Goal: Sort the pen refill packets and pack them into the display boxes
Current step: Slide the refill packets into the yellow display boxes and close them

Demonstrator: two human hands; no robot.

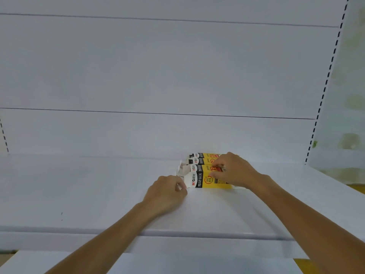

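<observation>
left hand (165, 194) fingers pinch display box (207, 179) flap; right hand (235, 171) fingers clamp its top.

Display boxes (209, 179): yellow faces, black band, white end panel with red-and-black logo, red lettering on the yellow. Shelf (79, 194): plain white. Back panel (158, 66): pale grey-white, thin dark horizontal seams. Upright (325, 80): white, dashed row of black slots.

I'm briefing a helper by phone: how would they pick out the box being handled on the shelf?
On the white metal shelf, near its back panel, three yellow, black and white cardboard display boxes lie side by side. It is the nearest box, the only one held: the left hand pinches its white end flap, the right hand grips its yellow part.
</observation>
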